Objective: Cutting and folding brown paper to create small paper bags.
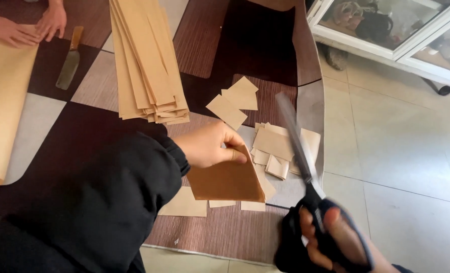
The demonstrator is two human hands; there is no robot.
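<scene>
Patterned rug (83,131) on tiled floor (402,151)

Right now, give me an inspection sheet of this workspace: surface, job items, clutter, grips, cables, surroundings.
Surface: patchwork brown, tan and grey mat on the floor.
Job's things: brown paper piece; black-handled scissors, blades shut and blurred.
Clutter: stack of long paper strips; cut paper pieces heaped on the mat's right side; large paper sheet at left; flat-bladed knife.
Grips: left hand pinches the paper piece; right hand holds the scissors by the handles.
Cables: nothing seen.
Surroundings: another person's hands press on the large sheet; pale tiled floor; white-framed glass cabinet at upper right.
</scene>
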